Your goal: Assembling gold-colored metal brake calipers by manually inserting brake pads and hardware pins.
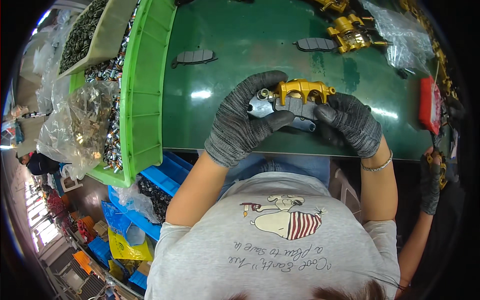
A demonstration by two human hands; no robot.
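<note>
Both of my hands wear dark grey knit gloves and hold a gold brake caliper (299,88) just above the near edge of the green table. My left hand (245,115) grips its left end, fingers behind and thumb across the front, beside a silver metal bracket (261,107). My right hand (350,120) closes on the right end, its thumb against a grey brake pad (295,107) set in the caliper. Two loose brake pads lie farther off, one at the left (196,56) and one at the right (316,44).
Left stands a green crate (145,95) of small metal parts, with a bag (80,125) on it. More gold calipers (350,34) and a clear plastic bag (400,35) lie far right, near a red box (429,105). Another person's gloved hand (431,185) holds a gold part.
</note>
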